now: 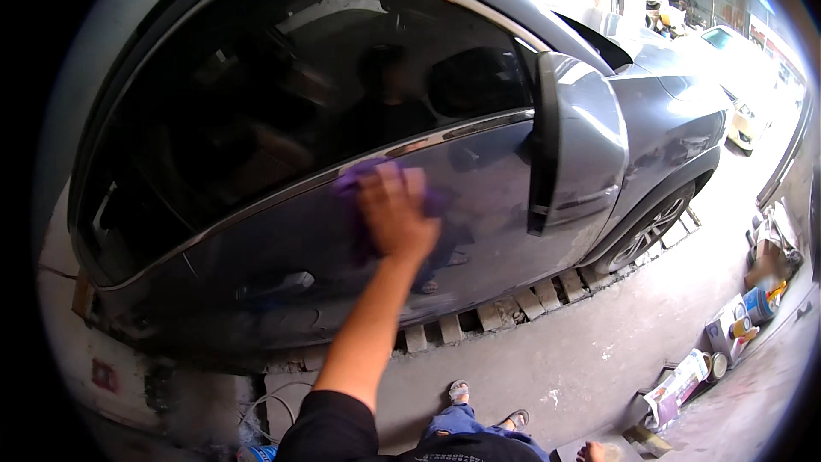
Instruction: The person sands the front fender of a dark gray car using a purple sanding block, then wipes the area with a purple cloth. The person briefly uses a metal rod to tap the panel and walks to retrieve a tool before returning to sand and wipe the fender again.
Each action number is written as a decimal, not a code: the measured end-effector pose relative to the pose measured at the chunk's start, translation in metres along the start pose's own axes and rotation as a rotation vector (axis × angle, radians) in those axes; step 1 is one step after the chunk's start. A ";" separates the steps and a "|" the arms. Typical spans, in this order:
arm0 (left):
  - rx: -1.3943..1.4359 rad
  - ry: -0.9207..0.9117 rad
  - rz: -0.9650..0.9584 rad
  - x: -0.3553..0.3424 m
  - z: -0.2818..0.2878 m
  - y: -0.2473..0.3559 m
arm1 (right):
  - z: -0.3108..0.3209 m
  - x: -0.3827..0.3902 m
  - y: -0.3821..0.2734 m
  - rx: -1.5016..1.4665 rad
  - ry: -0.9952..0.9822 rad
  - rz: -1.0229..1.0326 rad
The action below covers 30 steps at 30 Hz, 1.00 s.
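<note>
My left hand [395, 212] presses a purple cloth [353, 184] against the grey car door [479, 197], just under the trim strip below the window. The cloth bunches out past my fingers on both sides, and hand and cloth are a little blurred. Lower left of the hand is the door handle [299, 281]. Farther right, the side mirror [588, 133] sticks out from the door. My right hand [590, 452] shows only in part at the lower edge, away from the car; its fingers are too cut off to read.
The dark window [256, 111] reflects a person. Concrete blocks [487, 316] line the floor along the car's lower side. Cans and boxes [740, 321] stand by the right wall. A hose or cable [278, 398] curls on the floor at lower left. Another car [744, 115] is beyond.
</note>
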<state>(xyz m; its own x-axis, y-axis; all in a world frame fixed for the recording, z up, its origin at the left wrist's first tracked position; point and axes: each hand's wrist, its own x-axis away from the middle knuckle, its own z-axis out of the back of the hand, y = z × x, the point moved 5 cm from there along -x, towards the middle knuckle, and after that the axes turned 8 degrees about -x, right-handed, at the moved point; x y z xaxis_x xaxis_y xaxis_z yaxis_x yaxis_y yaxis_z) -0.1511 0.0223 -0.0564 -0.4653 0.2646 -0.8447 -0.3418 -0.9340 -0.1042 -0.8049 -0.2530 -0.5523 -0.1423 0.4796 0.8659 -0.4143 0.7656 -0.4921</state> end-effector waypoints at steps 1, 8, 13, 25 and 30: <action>0.126 -0.165 -0.084 -0.018 -0.005 0.053 | 0.043 -0.012 0.011 -0.041 0.146 -0.034; 0.382 -0.163 -0.297 -0.019 -0.061 0.146 | -0.101 0.028 0.025 0.164 -0.140 0.059; 0.341 -0.324 -0.243 -0.020 -0.015 0.035 | -0.148 0.074 -0.020 0.522 -0.251 0.188; 0.014 -0.065 0.395 0.025 0.022 -0.117 | -0.081 0.036 0.003 0.217 -0.156 0.018; 0.203 -0.300 -0.136 0.005 0.003 -0.021 | -0.142 0.052 0.003 0.320 -0.317 -0.041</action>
<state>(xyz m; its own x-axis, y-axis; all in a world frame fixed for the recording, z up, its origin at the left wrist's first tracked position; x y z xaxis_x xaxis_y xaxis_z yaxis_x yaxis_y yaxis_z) -0.1485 0.0438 -0.0565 -0.6129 0.4691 -0.6358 -0.5573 -0.8271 -0.0729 -0.6859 -0.1642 -0.5214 -0.3678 0.2580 0.8934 -0.6754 0.5863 -0.4473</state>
